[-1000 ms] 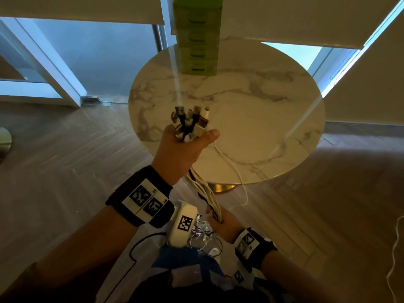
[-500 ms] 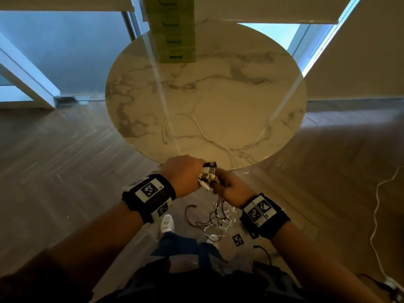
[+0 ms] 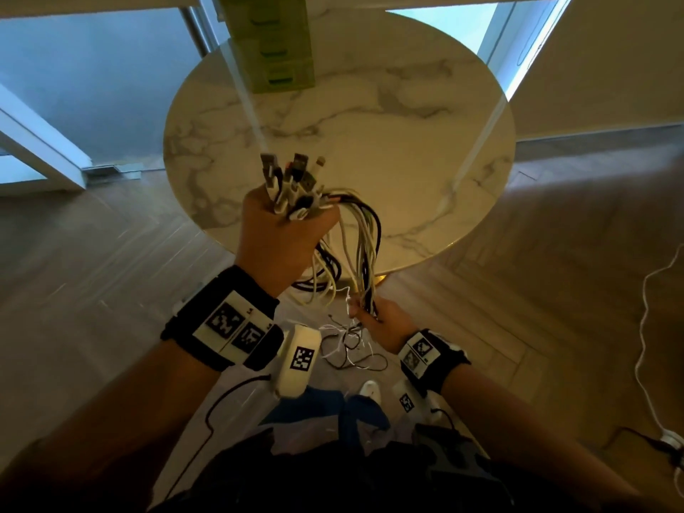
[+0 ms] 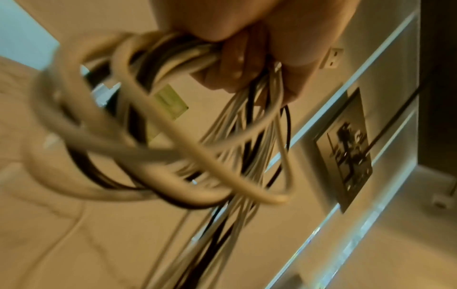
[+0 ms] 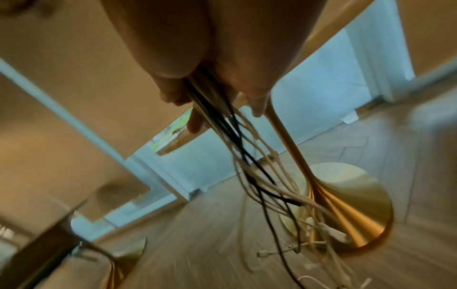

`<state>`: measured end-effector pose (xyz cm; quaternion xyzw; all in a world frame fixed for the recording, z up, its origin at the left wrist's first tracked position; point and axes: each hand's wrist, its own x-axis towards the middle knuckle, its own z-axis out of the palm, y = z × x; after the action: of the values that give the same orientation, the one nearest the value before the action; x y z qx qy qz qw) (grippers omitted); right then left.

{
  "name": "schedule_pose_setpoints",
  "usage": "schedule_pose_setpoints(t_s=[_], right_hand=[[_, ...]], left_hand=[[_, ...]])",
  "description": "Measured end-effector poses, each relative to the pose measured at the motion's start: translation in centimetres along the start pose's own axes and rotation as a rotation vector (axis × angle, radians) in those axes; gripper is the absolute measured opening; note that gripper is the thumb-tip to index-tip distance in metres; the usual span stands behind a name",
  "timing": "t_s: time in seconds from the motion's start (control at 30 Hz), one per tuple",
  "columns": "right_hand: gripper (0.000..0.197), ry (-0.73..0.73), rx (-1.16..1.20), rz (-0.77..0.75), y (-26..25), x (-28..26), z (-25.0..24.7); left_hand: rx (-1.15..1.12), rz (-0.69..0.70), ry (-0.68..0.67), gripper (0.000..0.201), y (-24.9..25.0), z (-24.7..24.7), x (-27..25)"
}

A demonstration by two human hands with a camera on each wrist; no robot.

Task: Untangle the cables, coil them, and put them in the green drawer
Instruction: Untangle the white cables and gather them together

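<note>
My left hand (image 3: 285, 224) is raised over the near edge of the round marble table (image 3: 425, 153) and grips a bundle of white and black cables (image 3: 364, 238), their plugs (image 3: 292, 175) sticking up out of the fist. Loops of cable hang from that fist (image 4: 153, 148). Lower down, my right hand (image 3: 374, 316) holds the same strands where they run toward the floor (image 5: 222, 109). Loose cable ends (image 3: 348, 349) trail on the floor by my feet. The green drawer unit (image 3: 274, 42) stands at the table's far edge, its drawers closed.
The table stands on a gold pedestal base (image 5: 346, 211) close to the hanging cables. A separate white cord (image 3: 644, 349) runs along the wooden floor at the right to a plug. Windows and a wall lie beyond the table.
My left hand rose from waist height to above the table edge with the plug ends. My right hand slid down the cables. A looped section now hangs from the left fist.
</note>
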<state>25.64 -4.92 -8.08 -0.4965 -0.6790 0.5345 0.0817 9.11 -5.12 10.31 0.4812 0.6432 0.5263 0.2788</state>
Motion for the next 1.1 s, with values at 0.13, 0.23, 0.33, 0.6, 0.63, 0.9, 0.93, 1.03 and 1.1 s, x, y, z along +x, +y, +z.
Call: schedule_pose_setpoints(t_s=[0.13, 0.23, 0.33, 0.6, 0.63, 0.9, 0.93, 1.03, 1.1], right_hand=[[0.021, -0.020, 0.039, 0.046, 1.0, -0.4, 0.8], [0.024, -0.085, 0.121, 0.094, 1.4, -0.9, 0.9], [0.028, -0.151, 0.134, 0.153, 2.0, -1.2, 0.5], [0.047, -0.212, -0.073, 0.192, 3.4, -2.0, 0.2], [0.044, -0.208, -0.089, 0.203, 3.5, -1.6, 0.3], [0.091, -0.214, -0.465, 0.316, 3.5, 0.5, -2.8], [0.093, -0.225, -0.502, 0.335, 3.5, 0.9, -3.5], [0.081, -0.250, -0.552, 0.348, 2.2, 1.6, -6.1], [0.063, -0.179, -0.576, 0.283, 0.6, 1.9, -7.8]], left_hand=[[-0.010, 0.074, 0.054, 0.026, 1.4, -0.5, 0.2], [0.024, 0.107, 0.027, 0.026, 1.8, -1.0, 0.0], [0.030, 0.143, 0.032, 0.027, 2.1, -1.2, -0.1], [0.113, 0.281, 0.048, 0.032, 2.7, -2.4, 0.5], [0.120, 0.273, 0.051, 0.030, 2.6, -2.3, 0.5], [0.140, 0.070, -0.393, 0.018, 1.0, -2.3, -0.6], [0.151, 0.014, -0.466, 0.011, 0.6, -2.2, -0.8], [0.115, -0.113, -0.443, 0.023, -0.9, -1.7, -0.8], [0.116, -0.131, -0.422, 0.015, -1.4, -1.1, -0.9]])
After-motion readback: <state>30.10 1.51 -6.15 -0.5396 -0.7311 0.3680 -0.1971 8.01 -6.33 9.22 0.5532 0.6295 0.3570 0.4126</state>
